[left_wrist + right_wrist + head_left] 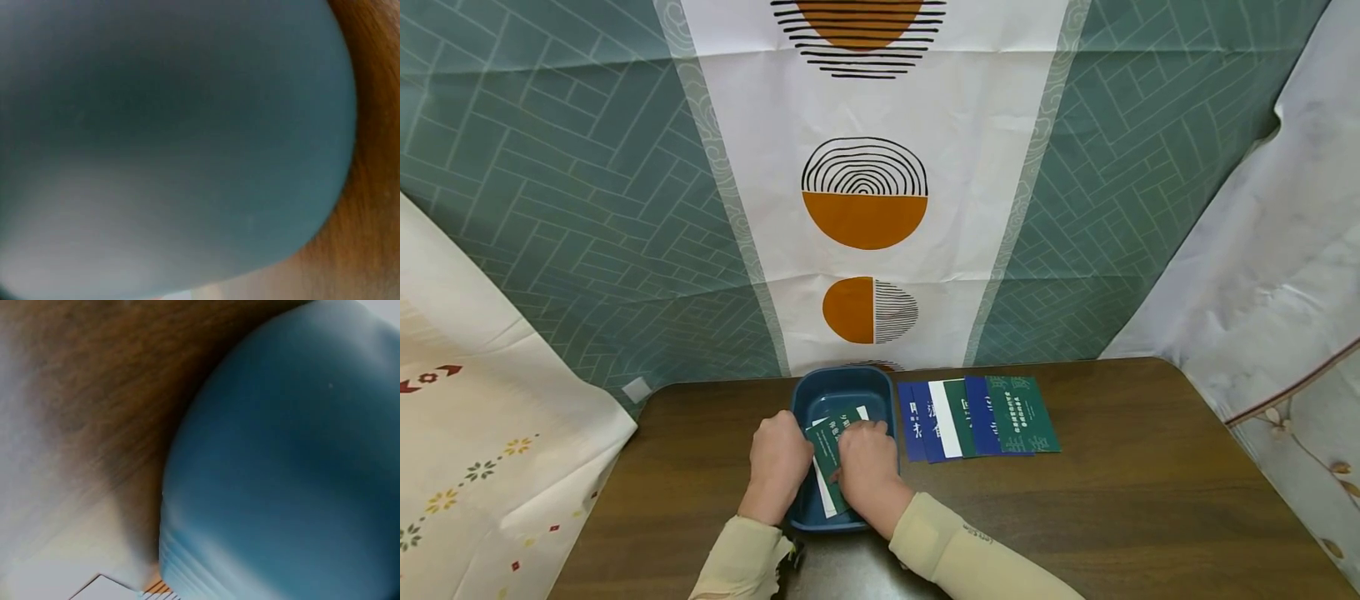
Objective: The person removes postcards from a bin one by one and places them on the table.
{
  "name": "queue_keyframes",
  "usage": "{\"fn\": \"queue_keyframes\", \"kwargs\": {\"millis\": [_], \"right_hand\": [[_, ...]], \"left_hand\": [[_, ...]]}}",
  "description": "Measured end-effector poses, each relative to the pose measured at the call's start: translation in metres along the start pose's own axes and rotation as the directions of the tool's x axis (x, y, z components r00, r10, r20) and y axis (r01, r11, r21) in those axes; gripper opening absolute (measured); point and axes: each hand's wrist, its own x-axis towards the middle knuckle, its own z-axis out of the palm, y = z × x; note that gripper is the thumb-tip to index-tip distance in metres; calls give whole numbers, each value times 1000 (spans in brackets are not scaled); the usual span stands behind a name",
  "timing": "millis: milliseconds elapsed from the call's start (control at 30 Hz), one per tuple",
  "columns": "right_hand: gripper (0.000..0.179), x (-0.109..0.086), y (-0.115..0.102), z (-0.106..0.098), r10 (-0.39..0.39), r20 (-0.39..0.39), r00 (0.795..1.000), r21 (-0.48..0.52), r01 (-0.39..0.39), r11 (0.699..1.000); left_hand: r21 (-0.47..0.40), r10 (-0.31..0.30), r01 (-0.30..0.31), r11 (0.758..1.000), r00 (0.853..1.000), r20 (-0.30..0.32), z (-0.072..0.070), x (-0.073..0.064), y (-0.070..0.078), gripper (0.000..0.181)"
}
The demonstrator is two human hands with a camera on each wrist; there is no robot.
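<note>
A blue plastic basin [844, 377] stands on the table and contains a green card [827, 447] with white characters. White card edges show beneath that card. My right hand [871, 468] pinches the green card from its right side, with the thumb over its face. At the card's left edge, above the basin's left rim, my left hand [780, 458] is curled and grips the card; its fingertips are hidden. Both wrist views are filled by the basin's outer wall [187, 112], blurred and close, and neither hand shows there.
Right of the basin, an overlapping row of blue cards [914, 421], a white strip and green cards [1026, 417] lies on the brown wooden table [1112, 508]. Behind the table hangs a patterned curtain [880, 108]. Pale cloths [482, 467] hang at both sides.
</note>
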Motion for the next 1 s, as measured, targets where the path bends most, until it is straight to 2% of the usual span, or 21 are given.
{"fn": "queue_keyframes", "kwargs": {"millis": [167, 400, 567, 833, 1000], "right_hand": [[55, 2, 5, -2, -14, -2, 1000, 39, 14, 999], [32, 7, 15, -7, -36, 19, 999, 186, 32, 982], [26, 7, 18, -9, -38, 46, 998, 253, 25, 967], [17, 8, 22, -9, -23, 3, 1000, 327, 21, 945], [18, 10, 24, -11, -5, 49, 999, 383, -15, 924]], "left_hand": [[7, 0, 0, 1000, 1000, -5, 0, 0, 0, 18], [12, 0, 0, 1000, 1000, -13, -1, 0, 1, 17], [8, 3, -3, 1000, 1000, -11, 0, -1, 1, 17], [-3, -1, 1, 1000, 1000, -4, -1, -2, 1, 16], [-10, 0, 0, 1000, 1000, -2, -1, -2, 1, 16]]}}
